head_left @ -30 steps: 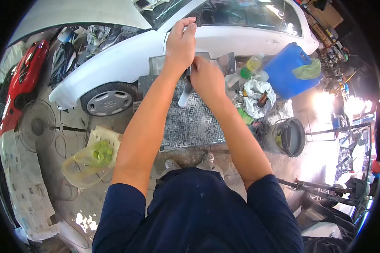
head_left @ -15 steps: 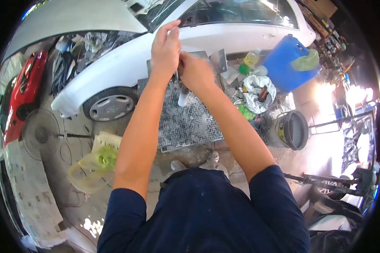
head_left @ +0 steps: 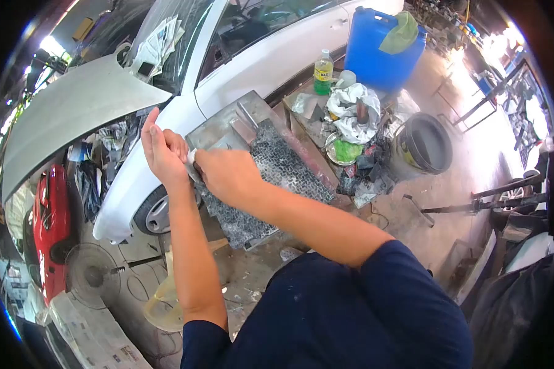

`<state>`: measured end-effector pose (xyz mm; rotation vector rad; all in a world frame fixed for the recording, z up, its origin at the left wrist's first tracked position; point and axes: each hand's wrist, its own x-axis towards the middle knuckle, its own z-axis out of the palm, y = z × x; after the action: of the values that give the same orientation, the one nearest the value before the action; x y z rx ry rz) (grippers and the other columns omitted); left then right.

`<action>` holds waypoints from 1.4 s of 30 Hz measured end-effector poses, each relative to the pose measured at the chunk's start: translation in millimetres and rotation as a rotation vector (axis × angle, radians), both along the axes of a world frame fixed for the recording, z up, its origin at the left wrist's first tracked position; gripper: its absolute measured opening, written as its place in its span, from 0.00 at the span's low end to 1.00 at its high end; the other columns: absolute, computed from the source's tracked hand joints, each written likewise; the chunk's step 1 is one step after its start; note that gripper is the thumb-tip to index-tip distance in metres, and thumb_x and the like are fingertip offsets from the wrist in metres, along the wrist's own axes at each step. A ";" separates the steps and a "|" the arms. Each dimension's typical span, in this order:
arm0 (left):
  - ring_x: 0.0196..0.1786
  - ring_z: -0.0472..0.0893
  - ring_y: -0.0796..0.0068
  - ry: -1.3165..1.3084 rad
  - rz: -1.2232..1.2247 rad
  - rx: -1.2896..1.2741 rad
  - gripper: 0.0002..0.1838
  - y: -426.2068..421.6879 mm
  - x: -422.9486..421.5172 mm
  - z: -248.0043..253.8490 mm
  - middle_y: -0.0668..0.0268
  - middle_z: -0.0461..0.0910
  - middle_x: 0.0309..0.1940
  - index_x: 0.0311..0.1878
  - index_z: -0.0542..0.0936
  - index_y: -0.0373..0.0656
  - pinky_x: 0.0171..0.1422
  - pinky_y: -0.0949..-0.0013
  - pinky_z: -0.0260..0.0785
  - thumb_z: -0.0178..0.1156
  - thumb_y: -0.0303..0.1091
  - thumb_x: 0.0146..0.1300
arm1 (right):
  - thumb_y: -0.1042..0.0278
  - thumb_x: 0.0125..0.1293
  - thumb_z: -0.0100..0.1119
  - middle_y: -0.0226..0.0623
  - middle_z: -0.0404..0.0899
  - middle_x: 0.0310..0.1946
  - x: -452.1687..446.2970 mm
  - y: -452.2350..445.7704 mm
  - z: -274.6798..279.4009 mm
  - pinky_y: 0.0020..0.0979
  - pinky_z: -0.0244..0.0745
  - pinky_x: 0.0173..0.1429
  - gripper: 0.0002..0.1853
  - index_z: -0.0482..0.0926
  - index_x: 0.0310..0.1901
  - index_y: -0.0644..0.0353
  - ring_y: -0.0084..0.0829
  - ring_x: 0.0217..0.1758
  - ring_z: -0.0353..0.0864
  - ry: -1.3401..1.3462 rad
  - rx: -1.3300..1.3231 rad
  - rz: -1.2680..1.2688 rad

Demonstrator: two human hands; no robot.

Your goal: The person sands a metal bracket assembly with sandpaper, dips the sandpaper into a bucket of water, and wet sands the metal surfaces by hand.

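Note:
My left hand (head_left: 165, 154) is raised over the left end of the work surface, some fingers pointing up and the others curled; what it grips is hidden. Against it, my right hand (head_left: 226, 175) is closed round a pale tool (head_left: 192, 158), of which only a small part shows between the hands. Below them lies a worn, grey-black patterned surface (head_left: 277, 166). A flat grey metal plate (head_left: 218, 130) and a small metal block (head_left: 245, 130) sit at its far end.
A white car (head_left: 243, 77) stands ahead. To the right are a green-liquid bottle (head_left: 323, 74), crumpled white plastic (head_left: 354, 126), a blue container (head_left: 378, 52) and a bucket (head_left: 426, 144). A fan (head_left: 93, 275) and a red car part (head_left: 50, 227) are at the left.
The view has turned and shifted, so the work surface appears tilted. Both hands are now over its left end, close together. The pale blade that hung below them is mostly hidden.

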<state>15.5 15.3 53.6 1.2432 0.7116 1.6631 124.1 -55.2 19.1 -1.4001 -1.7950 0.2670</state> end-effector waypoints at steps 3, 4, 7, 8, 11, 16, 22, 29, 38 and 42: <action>0.15 0.57 0.85 -0.005 0.064 0.002 0.20 -1.5 10.3 3.8 0.75 0.60 0.15 0.66 0.71 0.38 0.19 0.77 0.50 0.43 0.41 0.83 | 0.66 0.65 0.57 0.48 0.83 0.27 3.6 10.2 3.8 0.49 0.77 0.33 0.06 0.78 0.34 0.59 0.51 0.31 0.85 0.001 -0.033 -0.011; 0.15 0.57 0.85 -0.002 0.063 -0.004 0.20 -4.1 9.9 3.0 0.75 0.60 0.15 0.66 0.71 0.38 0.19 0.77 0.50 0.43 0.41 0.83 | 0.67 0.65 0.57 0.47 0.83 0.27 1.1 19.7 0.8 0.49 0.77 0.33 0.06 0.78 0.35 0.59 0.50 0.31 0.86 0.002 -0.025 0.007; 0.15 0.57 0.86 -0.001 0.044 0.002 0.20 -7.6 6.8 2.1 0.75 0.60 0.15 0.66 0.70 0.38 0.19 0.78 0.51 0.44 0.41 0.83 | 0.67 0.65 0.57 0.45 0.84 0.27 0.7 31.1 2.1 0.48 0.79 0.34 0.05 0.77 0.36 0.58 0.48 0.32 0.87 -0.005 0.002 0.026; 0.16 0.57 0.86 -0.001 0.040 0.007 0.20 -8.4 4.2 0.9 0.75 0.60 0.15 0.66 0.70 0.38 0.20 0.78 0.51 0.44 0.41 0.83 | 0.67 0.65 0.57 0.45 0.84 0.28 1.4 15.4 -0.8 0.48 0.79 0.34 0.05 0.77 0.36 0.58 0.48 0.32 0.87 -0.011 0.002 0.024; 0.16 0.57 0.86 -0.004 0.056 0.019 0.20 -4.3 4.3 1.0 0.75 0.60 0.16 0.66 0.71 0.38 0.20 0.79 0.51 0.45 0.42 0.83 | 0.66 0.65 0.57 0.47 0.84 0.28 0.1 1.6 2.5 0.49 0.78 0.35 0.06 0.78 0.36 0.59 0.51 0.32 0.86 0.009 -0.018 -0.010; 0.17 0.57 0.88 0.027 0.097 0.009 0.19 -14.5 9.8 0.4 0.76 0.60 0.16 0.64 0.72 0.38 0.19 0.78 0.51 0.46 0.42 0.82 | 0.66 0.65 0.57 0.48 0.84 0.28 -5.3 35.3 7.4 0.51 0.78 0.36 0.06 0.78 0.36 0.58 0.53 0.32 0.85 0.041 -0.080 0.008; 0.16 0.56 0.87 0.022 0.097 0.003 0.20 -6.5 8.8 -0.4 0.76 0.59 0.15 0.67 0.70 0.36 0.19 0.78 0.49 0.45 0.39 0.83 | 0.67 0.66 0.57 0.48 0.84 0.30 1.1 6.7 0.1 0.48 0.80 0.35 0.06 0.77 0.37 0.60 0.50 0.34 0.87 -0.034 -0.058 0.001; 0.17 0.57 0.87 0.019 0.090 -0.004 0.20 -4.6 9.1 0.6 0.76 0.59 0.16 0.66 0.71 0.36 0.20 0.77 0.49 0.45 0.39 0.82 | 0.64 0.68 0.56 0.48 0.84 0.30 3.3 -1.8 2.7 0.51 0.79 0.36 0.08 0.76 0.37 0.59 0.53 0.33 0.86 -0.019 -0.048 -0.007; 0.16 0.56 0.87 0.072 0.075 0.001 0.21 -6.5 16.3 4.9 0.77 0.59 0.15 0.66 0.71 0.35 0.19 0.77 0.48 0.46 0.41 0.82 | 0.63 0.67 0.57 0.47 0.84 0.30 9.0 2.8 2.3 0.46 0.80 0.36 0.08 0.77 0.38 0.60 0.49 0.33 0.87 -0.044 -0.050 -0.031; 0.16 0.55 0.87 0.106 0.075 0.005 0.21 -12.6 18.0 4.8 0.77 0.59 0.16 0.67 0.71 0.35 0.19 0.77 0.48 0.46 0.41 0.82 | 0.60 0.71 0.56 0.49 0.85 0.31 12.9 14.4 8.2 0.52 0.78 0.38 0.11 0.76 0.38 0.60 0.52 0.36 0.86 -0.067 -0.153 0.020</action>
<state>33.5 2.7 58.4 1.3296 0.8283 1.6700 137.0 -40.9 27.3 -1.5141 -1.8772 0.3785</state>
